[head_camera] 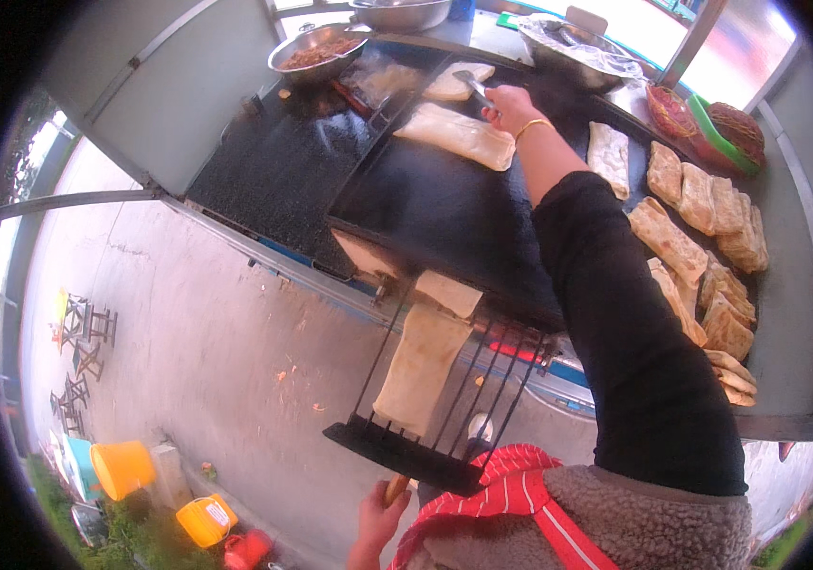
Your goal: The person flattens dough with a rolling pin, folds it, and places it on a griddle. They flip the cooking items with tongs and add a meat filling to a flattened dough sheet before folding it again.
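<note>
My left hand [376, 519] grips the wooden handle [396, 489] of a black metal grill rack [406, 456], drawn out from under the griddle [442, 214]. A pale folded flatbread [424, 367] lies on its bars, and another [449, 293] sits at the griddle's front edge. My right hand [510, 107] reaches across the hot plate, holding a metal spatula [472, 84]. The blade touches or hovers over a pale dough piece [453, 82] at the back; which one is unclear. In front of that lies a long raw folded flatbread [456, 135].
Browned flatbreads [695, 196] stand in rows along the right side, near a paler one [608, 158]. A steel bowl of filling [317, 53] and a plastic-covered basin [577, 53] sit behind. Left of the griddle is a dark flat surface [271, 178]. Yellow buckets [121, 470] stand on the ground.
</note>
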### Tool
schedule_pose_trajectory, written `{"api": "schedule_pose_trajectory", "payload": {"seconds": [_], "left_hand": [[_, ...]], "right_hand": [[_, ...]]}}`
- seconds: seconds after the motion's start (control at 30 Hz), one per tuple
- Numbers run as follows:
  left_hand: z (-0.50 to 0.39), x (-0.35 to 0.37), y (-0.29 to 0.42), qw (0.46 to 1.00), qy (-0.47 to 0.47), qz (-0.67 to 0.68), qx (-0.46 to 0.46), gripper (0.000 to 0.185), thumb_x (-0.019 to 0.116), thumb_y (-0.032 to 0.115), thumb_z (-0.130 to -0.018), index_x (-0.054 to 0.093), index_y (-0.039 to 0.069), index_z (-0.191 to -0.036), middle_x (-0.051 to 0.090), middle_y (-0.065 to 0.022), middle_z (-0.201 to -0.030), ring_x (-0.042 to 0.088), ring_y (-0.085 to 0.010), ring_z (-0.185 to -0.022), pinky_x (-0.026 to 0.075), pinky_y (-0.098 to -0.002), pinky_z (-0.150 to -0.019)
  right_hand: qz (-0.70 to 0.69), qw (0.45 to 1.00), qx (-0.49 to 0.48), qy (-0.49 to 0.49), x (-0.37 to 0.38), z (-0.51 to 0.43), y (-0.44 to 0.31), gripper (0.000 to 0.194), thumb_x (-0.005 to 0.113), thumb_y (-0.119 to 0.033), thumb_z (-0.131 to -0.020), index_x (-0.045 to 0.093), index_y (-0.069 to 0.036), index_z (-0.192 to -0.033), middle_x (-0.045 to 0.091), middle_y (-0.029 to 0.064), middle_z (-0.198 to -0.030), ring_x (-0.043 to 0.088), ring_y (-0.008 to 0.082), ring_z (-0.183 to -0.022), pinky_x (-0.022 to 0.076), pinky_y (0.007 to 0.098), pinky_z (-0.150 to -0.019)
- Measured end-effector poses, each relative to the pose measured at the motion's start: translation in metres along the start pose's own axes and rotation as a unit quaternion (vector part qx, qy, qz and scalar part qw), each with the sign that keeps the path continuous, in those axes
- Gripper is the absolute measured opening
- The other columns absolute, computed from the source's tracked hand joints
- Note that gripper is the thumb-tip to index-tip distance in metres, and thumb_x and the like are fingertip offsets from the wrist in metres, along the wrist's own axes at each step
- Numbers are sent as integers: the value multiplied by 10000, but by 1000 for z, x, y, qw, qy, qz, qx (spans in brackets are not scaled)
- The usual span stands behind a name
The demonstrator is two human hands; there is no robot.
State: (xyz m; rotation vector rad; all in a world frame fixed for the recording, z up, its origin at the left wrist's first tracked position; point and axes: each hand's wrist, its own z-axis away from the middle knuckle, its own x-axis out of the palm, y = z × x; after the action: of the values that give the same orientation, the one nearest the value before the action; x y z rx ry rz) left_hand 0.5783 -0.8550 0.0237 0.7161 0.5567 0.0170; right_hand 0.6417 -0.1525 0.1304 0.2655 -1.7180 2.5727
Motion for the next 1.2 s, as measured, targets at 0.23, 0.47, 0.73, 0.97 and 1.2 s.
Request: {"api": "schedule_pose_trajectory", "payload": {"seconds": [0.23,0.47,0.73,0.97,1.2], "left_hand": [[1,-8,-2,1000,-22,12,6,335,718,305,-881,623,-1,-976,614,-133,-709,547,-158,-666,461,-358,-627],[4,-20,-9,996,-66,11,59,337,674,316,-921,608,-7,-988,604,-98,-680,580,-176,-623,451,-361,-574],[-3,-22,-19,986,-72,20,149,363,643,351,-934,604,-9,-966,598,-111,-653,600,-212,-605,449,-374,-555],[-14,-23,-23,979,-83,17,187,396,639,382,-938,584,-3,-869,609,-117,-640,614,-249,-591,455,-397,-550],[-16,-15,-4,976,-61,-43,203,397,615,376,-959,581,-5,-854,579,-79,-614,574,-199,-549,447,-366,-527]], "right_hand": [[54,982,-162,-84,-48,32,-11,228,627,-277,-967,579,-54,-958,603,128,-754,444,101,-459,387,225,-390],[98,970,-165,-146,-150,290,17,238,646,-309,-966,620,-78,-912,557,14,-679,500,81,-518,356,225,-432],[41,994,92,-51,-197,525,197,183,652,-292,-973,594,-124,-932,580,6,-670,447,53,-466,281,209,-389],[67,998,11,-8,-184,484,276,161,641,-246,-967,579,-101,-936,565,28,-667,431,76,-461,279,236,-387],[195,980,-4,28,-229,509,247,205,682,-270,-923,595,-86,-950,573,10,-643,476,82,-458,328,236,-398]]}}
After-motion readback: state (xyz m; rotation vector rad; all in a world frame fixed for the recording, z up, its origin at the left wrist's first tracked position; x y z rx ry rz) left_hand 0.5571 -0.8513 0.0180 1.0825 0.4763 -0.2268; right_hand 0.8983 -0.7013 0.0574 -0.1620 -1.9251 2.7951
